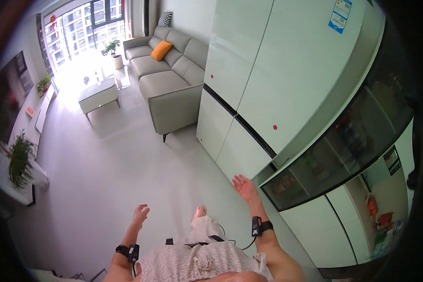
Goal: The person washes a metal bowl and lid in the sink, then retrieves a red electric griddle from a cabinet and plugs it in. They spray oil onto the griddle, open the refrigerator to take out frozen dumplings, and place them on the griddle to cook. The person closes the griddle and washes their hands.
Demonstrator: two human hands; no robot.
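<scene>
My left hand (141, 213) hangs over the pale floor at the lower left, its fingers apart and slightly curled, with nothing in it. To the right, my right hand (245, 187) is raised with spread fingers and holds nothing. It appears in front of the lower doors of a white refrigerator (246, 148); whether it touches them I cannot tell. Each forearm wears a black strap with a small cabled device, one on the left (133, 253) and one on the right (256, 226). One bare foot (200, 212) shows below light patterned clothing.
A grey sofa (174, 111) with an orange cushion (161, 50) stands ahead, near a low coffee table (98, 97). A potted plant (21, 160) is at the left. Along the right runs a cabinet with dark glass doors (317, 165) and white lower doors (324, 229).
</scene>
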